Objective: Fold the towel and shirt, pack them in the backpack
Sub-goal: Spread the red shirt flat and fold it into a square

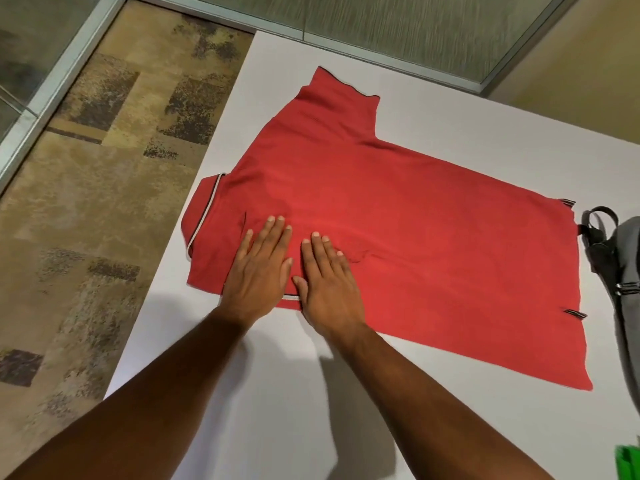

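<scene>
Two bare forearms reach in; the left hand (258,268) and right hand (327,277) lie flat, fingers spread, gripping nothing, pressing the one red short-sleeved polo shirt (398,237) onto the white worktop (277,393), probably to smooth a tucked sleeve. One grey backpack (623,271) waits beside its hem (no towel identifiable).

No text or label readable — none anywhere.

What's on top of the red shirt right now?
Both hands lie flat, palms down, on the red shirt near its collar end: left hand, right hand. Nothing else rests on it. The white table lies beneath; anything under the fabric is hidden.
</scene>
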`<action>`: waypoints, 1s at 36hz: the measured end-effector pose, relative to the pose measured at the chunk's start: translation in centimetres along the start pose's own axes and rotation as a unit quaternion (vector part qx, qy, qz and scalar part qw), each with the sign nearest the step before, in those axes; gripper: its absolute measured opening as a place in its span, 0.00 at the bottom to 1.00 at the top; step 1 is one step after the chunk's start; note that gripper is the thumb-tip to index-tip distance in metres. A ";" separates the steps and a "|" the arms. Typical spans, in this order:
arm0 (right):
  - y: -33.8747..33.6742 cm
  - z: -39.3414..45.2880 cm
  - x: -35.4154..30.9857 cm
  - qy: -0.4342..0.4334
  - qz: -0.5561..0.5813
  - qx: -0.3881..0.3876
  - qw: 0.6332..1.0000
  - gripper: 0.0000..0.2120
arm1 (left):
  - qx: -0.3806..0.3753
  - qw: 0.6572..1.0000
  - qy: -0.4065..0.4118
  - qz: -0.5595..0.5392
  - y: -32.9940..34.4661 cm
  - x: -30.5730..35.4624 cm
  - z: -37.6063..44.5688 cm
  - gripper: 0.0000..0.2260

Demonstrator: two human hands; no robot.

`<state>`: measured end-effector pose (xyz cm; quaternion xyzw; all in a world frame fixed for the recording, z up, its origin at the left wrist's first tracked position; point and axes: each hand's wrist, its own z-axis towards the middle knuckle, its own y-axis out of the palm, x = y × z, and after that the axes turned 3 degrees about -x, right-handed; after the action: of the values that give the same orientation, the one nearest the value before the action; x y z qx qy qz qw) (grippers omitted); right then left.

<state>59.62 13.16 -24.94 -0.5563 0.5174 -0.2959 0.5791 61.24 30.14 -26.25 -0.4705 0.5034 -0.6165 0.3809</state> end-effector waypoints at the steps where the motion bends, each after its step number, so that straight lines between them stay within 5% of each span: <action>1: 0.1 -0.1 0.3 0.009 -0.005 -0.014 1.000 0.32 | -0.007 1.000 -0.006 0.010 -0.1 -0.1 0.0 0.27; 25: -1.1 -0.2 0.4 0.050 -0.021 -0.057 0.997 0.45 | -0.024 0.993 -0.116 -0.017 -0.9 -1.2 0.8 0.35; 36: -0.9 0.8 1.0 0.028 -0.029 0.020 0.999 0.32 | -0.029 0.995 -0.090 0.036 -1.0 0.3 2.4 0.32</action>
<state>60.83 12.32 -24.44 -0.5511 0.5108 -0.3380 0.5666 63.44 29.40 -25.12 -0.5164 0.5012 -0.5425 0.4334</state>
